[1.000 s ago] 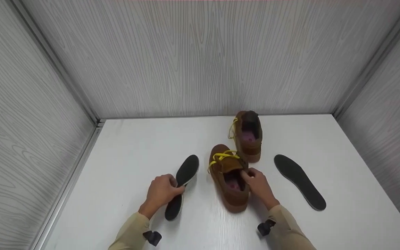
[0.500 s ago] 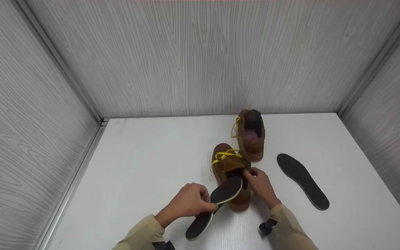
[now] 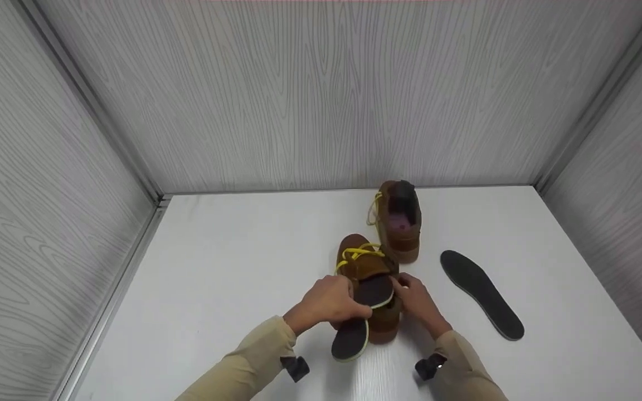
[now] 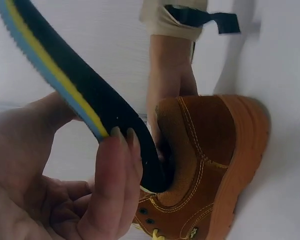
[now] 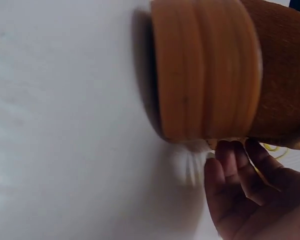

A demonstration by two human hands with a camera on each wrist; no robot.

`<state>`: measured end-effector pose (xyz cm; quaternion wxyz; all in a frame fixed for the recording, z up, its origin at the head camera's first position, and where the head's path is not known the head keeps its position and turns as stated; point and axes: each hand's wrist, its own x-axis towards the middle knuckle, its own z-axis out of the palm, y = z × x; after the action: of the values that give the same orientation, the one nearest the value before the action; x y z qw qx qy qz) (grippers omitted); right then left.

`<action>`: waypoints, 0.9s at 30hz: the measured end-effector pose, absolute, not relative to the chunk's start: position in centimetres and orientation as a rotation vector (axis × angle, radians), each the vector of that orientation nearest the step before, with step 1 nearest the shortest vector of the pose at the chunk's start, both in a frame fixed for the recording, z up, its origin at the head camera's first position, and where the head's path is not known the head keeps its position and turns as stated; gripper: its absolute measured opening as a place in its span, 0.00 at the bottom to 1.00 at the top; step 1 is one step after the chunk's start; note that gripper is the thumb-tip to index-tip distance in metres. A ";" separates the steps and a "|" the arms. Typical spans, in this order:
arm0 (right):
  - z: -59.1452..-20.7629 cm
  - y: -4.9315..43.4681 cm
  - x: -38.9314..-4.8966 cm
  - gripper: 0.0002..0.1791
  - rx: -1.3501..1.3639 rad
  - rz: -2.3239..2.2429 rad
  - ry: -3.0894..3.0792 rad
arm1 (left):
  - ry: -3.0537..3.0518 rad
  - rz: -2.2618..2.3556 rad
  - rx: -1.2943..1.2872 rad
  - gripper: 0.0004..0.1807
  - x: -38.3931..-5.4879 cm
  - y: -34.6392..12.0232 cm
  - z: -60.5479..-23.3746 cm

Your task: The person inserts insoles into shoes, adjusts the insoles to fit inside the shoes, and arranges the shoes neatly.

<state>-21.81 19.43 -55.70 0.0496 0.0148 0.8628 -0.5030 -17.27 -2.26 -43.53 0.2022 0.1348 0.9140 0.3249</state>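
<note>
My left hand (image 3: 329,301) pinches a black insole (image 3: 350,341) by its middle, above a brown lace-up shoe (image 3: 385,323). The insole's forward end lies in the shoe's opening, just behind the tongue, and its other end sticks out toward me. Yellow and blue layers show along the insole's edge (image 4: 85,107) in the left wrist view. With thumb at the opening and fingers along the outer side, my right hand (image 3: 418,305) holds the shoe's right collar. The shoe stands upright, toe away from me, its yellow laces (image 3: 357,253) tied.
A second brown shoe (image 3: 407,245) stands behind and slightly right, close to the first one's toe, with a purplish inside. Another black insole (image 3: 482,295) lies flat on the white table (image 3: 232,245) at the right. Grey wood-grain panels (image 3: 321,100) enclose the back and sides.
My left hand has carried the insole from the table on the left, rightward over the shoe, and its forward end has entered the opening. My right hand has stayed on the collar.
</note>
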 end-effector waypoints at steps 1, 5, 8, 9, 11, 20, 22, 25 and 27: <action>-55.8 19.5 -21.8 0.20 0.027 -1.542 2.615 | 2.561 0.897 0.371 0.16 -17.4 -2.1 -43.6; -56.0 19.8 -21.3 0.20 -0.016 -1.596 2.571 | 2.571 0.884 0.357 0.19 -17.7 -1.6 -43.6; -55.9 19.7 -21.0 0.20 -0.038 -1.624 2.577 | 2.601 0.868 0.392 0.21 -17.8 -1.2 -43.5; -55.8 19.7 -20.8 0.20 -0.048 -1.623 2.589 | 2.606 0.865 0.405 0.20 -17.8 -1.0 -43.4; -55.6 19.6 -20.5 0.19 -0.062 -1.605 2.626 | 2.622 0.842 0.438 0.18 -17.8 -0.7 -43.3; -54.7 17.7 -19.1 0.17 0.025 -1.582 2.596 | 2.741 0.589 0.536 0.17 -18.9 0.6 -43.2; -54.8 17.5 -18.8 0.18 0.013 -1.616 2.563 | 2.770 0.510 0.549 0.17 -19.3 0.7 -43.3; -55.0 17.3 -18.5 0.19 0.023 -1.652 2.521 | 2.803 0.424 0.560 0.16 -19.9 1.1 -43.5; -55.1 17.3 -18.3 0.19 0.027 -1.676 2.502 | 2.828 0.369 0.564 0.15 -20.2 1.6 -43.6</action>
<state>-18.31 17.30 -55.12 0.0650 0.0089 0.8290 -0.5554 -20.24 1.58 -43.62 0.1171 0.1928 0.9660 0.1260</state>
